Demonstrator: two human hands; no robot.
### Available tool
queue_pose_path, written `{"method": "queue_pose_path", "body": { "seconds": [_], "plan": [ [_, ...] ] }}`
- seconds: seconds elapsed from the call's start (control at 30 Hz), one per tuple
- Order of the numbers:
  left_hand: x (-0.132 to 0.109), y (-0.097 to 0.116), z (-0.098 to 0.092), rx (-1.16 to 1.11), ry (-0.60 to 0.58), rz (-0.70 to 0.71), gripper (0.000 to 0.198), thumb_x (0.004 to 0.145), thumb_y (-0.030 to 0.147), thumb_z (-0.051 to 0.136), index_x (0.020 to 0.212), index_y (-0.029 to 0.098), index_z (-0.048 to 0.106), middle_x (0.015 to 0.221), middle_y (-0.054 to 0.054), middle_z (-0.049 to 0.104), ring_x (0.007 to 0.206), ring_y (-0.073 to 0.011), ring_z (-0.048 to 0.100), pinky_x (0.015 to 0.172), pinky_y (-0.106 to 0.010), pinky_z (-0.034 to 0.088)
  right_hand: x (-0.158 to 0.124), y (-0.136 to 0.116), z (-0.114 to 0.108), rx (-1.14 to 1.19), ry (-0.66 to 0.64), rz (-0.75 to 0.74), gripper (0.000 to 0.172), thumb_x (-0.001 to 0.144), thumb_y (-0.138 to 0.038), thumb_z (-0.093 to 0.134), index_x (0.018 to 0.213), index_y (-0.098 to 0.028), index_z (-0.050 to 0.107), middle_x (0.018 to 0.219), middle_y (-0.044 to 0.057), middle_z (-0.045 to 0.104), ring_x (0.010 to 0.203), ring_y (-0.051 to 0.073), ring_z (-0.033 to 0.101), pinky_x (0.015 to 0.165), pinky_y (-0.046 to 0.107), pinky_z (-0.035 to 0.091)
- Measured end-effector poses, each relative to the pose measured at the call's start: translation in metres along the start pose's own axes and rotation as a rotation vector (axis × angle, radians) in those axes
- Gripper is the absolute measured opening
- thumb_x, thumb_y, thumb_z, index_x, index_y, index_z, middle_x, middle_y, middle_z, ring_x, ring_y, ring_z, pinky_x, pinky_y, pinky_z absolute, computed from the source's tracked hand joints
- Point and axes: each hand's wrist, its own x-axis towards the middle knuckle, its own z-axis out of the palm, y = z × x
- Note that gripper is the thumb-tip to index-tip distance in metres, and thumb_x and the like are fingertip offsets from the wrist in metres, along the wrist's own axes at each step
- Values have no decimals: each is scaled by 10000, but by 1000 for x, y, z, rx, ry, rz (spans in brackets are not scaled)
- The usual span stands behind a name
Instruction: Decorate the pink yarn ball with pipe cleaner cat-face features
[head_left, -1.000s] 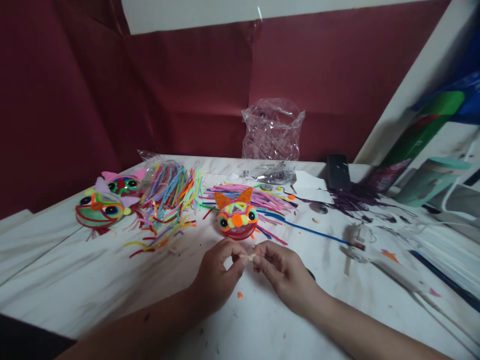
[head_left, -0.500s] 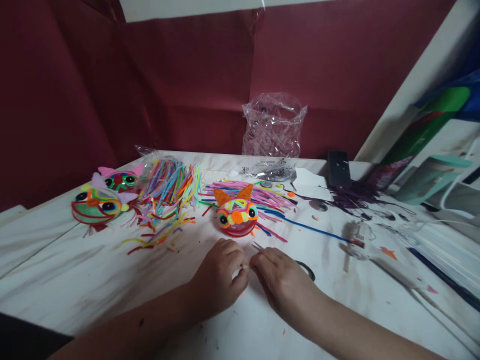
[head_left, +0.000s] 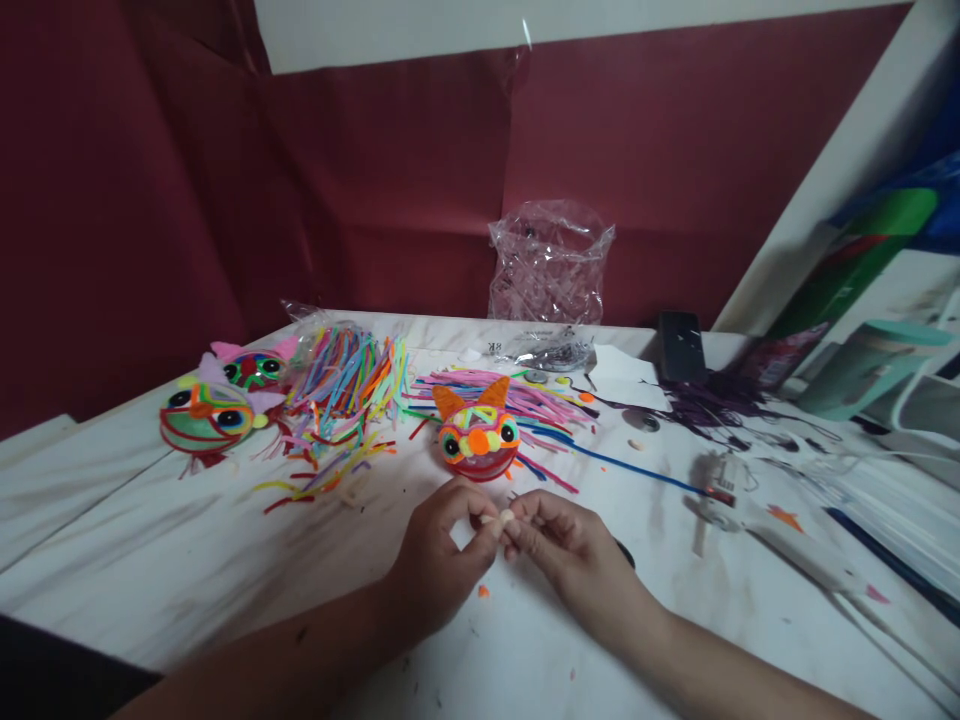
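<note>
My left hand [head_left: 442, 545] pinches a small cream-coloured piece [head_left: 505, 517] between thumb and forefinger, over the front of the table. From the other side, the thumb and fingers of my right hand [head_left: 574, 550] close on the same piece. Behind the right hand show a thin metal tip and a dark curved handle [head_left: 625, 554], seemingly of scissors; whether that hand holds them I cannot tell. Just beyond the fingers sits a round animal face [head_left: 480, 436] with orange ears, big eyes and a red mouth, made of fuzzy pipe cleaners.
Two similar faces, one green [head_left: 204, 418] and one pink-eared [head_left: 253, 368], stand at left beside bundled colourful pipe cleaners [head_left: 352, 375]. A glue gun [head_left: 799, 545] lies at right. Farther back are a dark phone [head_left: 680, 347], purple strands [head_left: 709, 405] and a clear plastic bag [head_left: 551, 265].
My right hand has turned, its thumb and fingers now meeting the left fingertips at the cream piece, which shows more clearly. The whole view has shifted slightly; the faces stay in place.
</note>
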Motion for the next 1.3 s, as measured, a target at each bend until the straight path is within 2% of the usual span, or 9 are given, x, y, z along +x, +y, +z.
{"method": "queue_pose_path", "body": {
  "seconds": [0.1, 0.2, 0.33, 0.43, 0.53, 0.63, 0.83, 1.07, 1.3],
  "plan": [
    [2, -1, -2, 26, -31, 10, 134, 781, 147, 569, 649, 161, 552, 657, 3, 583, 631, -104, 565, 615, -201, 441, 1, -1, -7, -190, -31, -107, 282, 866, -414, 519, 720, -175, 556, 648, 7, 551, 621, 142, 502, 586, 255, 400],
    [3, -5, -5, 74, -104, 25, 128, 777, 129, 567, 653, 157, 562, 672, -9, 598, 647, -114, 569, 621, -211, 438, 1, -3, -15, -482, -117, -327, 210, 903, -247, 440, 765, -165, 574, 726, 52, 599, 679, 159, 543, 630, 262, 421],
    [1, -9, -5, 182, -240, 175, 143, 778, 99, 522, 649, 149, 560, 666, -27, 591, 668, -137, 552, 630, -243, 421, 1, -3, -20, -759, -264, -563, 238, 867, -111, 378, 787, -152, 599, 753, 99, 639, 723, 192, 572, 675, 296, 434],
    [1, -8, -5, 166, -228, 207, 136, 761, 78, 500, 656, 152, 541, 670, -25, 576, 664, -136, 539, 625, -245, 418, 2, -2, -18, -691, -210, -412, 214, 864, -151, 414, 754, -160, 598, 720, 84, 632, 676, 184, 572, 633, 292, 431],
    [2, -4, -6, 53, -111, 52, 129, 760, 92, 528, 653, 163, 518, 667, -1, 556, 640, -114, 536, 616, -222, 426, 3, -2, -13, -321, -122, -128, 190, 845, -317, 535, 739, -171, 595, 638, 18, 585, 582, 142, 534, 555, 253, 414],
    [1, -1, -5, -40, -15, -30, 128, 781, 142, 553, 658, 165, 528, 667, 7, 558, 641, -109, 543, 629, -219, 437, 4, -3, -7, -25, -71, 8, 312, 756, -476, 646, 764, -165, 609, 607, -9, 575, 568, 125, 519, 556, 241, 414],
    [-1, 0, -2, -96, -22, -44, 126, 786, 191, 581, 666, 155, 579, 666, 0, 585, 643, -111, 559, 634, -218, 444, 0, -3, -2, 1, 27, -22, 387, 753, -543, 644, 702, -162, 595, 604, -9, 567, 595, 123, 492, 584, 247, 383],
    [5, -3, -7, -158, -80, -189, 107, 771, 205, 568, 687, 158, 615, 694, -12, 622, 685, -133, 585, 673, -240, 456, 2, -3, -6, 9, 11, -35, 379, 807, -545, 582, 721, -177, 546, 600, -7, 566, 587, 131, 468, 571, 257, 346],
    [7, -3, -8, -145, -101, -135, 101, 762, 197, 596, 673, 153, 617, 680, -13, 617, 663, -129, 584, 664, -238, 452, 1, 0, -7, -21, -26, -40, 363, 839, -524, 540, 728, -179, 519, 613, -11, 543, 598, 131, 468, 582, 257, 350]
  ]
}}
